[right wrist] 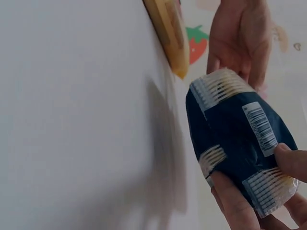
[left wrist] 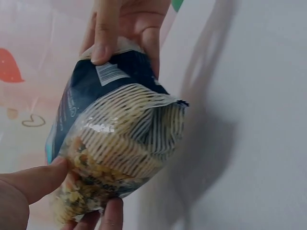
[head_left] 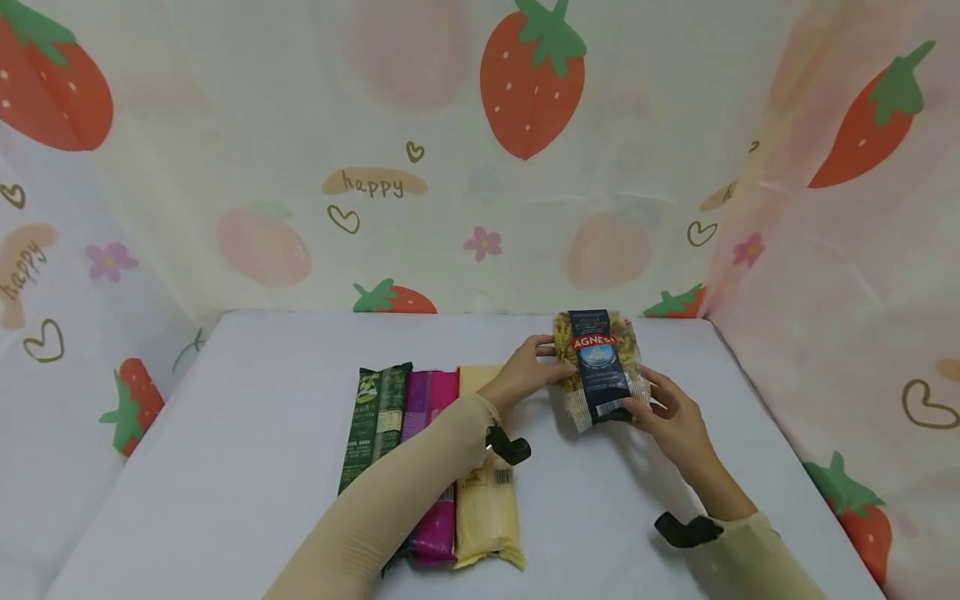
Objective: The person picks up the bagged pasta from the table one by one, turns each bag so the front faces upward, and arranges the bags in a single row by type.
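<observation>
A clear bag of pasta [head_left: 597, 367] with a dark blue label reading AGNESI is held above the white table, toward its right side. My left hand [head_left: 528, 372] grips its left side, thumb on the front and fingers behind. At the lower right corner my right hand [head_left: 671, 417] pinches the bag, its thumb near the barcode. In the left wrist view the pasta bag [left wrist: 115, 129] shows its striped clear end and the twisted pasta inside. From the right wrist, the bag's bottom end [right wrist: 240, 129] faces the camera, with fingers on both sides.
Left of the hands, a green packet [head_left: 375, 417], a purple and pink packet [head_left: 435, 533] and a yellow packet [head_left: 487, 517] lie side by side on the white table [head_left: 225, 467]. My left forearm crosses over them. Strawberry-printed cloth [head_left: 450, 125] stands behind and at both sides.
</observation>
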Demonstrator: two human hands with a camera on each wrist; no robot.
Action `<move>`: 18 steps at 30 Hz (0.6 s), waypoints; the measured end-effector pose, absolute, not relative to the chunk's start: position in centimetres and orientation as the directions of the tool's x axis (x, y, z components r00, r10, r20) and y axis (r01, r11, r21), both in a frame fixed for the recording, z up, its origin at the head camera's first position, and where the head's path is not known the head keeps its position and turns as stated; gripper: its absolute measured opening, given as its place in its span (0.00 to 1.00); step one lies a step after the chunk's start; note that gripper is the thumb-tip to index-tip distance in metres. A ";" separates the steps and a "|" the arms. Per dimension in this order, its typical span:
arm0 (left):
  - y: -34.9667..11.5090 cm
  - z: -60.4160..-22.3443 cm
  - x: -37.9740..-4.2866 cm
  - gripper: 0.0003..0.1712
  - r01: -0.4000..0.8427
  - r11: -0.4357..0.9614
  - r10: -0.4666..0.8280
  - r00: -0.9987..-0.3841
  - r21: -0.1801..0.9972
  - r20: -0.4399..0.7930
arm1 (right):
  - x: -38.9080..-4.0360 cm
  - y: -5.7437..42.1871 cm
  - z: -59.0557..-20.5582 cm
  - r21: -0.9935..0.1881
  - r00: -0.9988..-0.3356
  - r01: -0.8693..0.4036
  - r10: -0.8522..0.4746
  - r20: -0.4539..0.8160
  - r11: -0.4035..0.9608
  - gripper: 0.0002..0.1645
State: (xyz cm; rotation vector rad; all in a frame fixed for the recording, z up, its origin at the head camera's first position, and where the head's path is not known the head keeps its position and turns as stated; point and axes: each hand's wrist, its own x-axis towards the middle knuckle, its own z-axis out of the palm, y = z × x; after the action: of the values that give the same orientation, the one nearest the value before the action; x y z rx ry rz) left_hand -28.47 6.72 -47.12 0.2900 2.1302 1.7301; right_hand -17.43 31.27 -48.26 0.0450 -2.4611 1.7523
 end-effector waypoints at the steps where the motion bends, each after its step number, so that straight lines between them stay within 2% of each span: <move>1: 7.0 -47.2 -28.6 0.48 -0.071 0.222 0.382 -0.911 0.973 -0.153 | -17.7 31.5 -48.2 -0.942 -0.992 -0.094 0.046 0.114 0.322 0.40; 6: 8.2 -47.8 -29.1 0.47 -0.078 0.165 0.388 -0.911 0.983 -0.137 | -18.6 32.8 -48.4 -0.948 -0.996 -0.067 0.033 0.082 0.312 0.42; 12: 9.5 -48.7 -29.3 0.49 -0.137 0.054 0.447 -0.882 0.989 -0.147 | -19.6 34.4 -49.3 -0.950 -0.999 -0.024 0.029 0.035 0.312 0.41; 18: 10.2 -48.6 -29.8 0.53 -0.092 0.094 0.490 -0.863 0.991 -0.126 | -20.8 35.5 -49.6 -0.963 -1.000 0.001 0.028 0.007 0.271 0.42</move>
State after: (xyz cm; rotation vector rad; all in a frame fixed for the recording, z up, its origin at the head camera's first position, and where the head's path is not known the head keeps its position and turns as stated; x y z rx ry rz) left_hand -29.82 10.24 -48.56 0.3899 1.9509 1.8199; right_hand -20.80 35.46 -49.59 -0.0285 -2.4868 1.8831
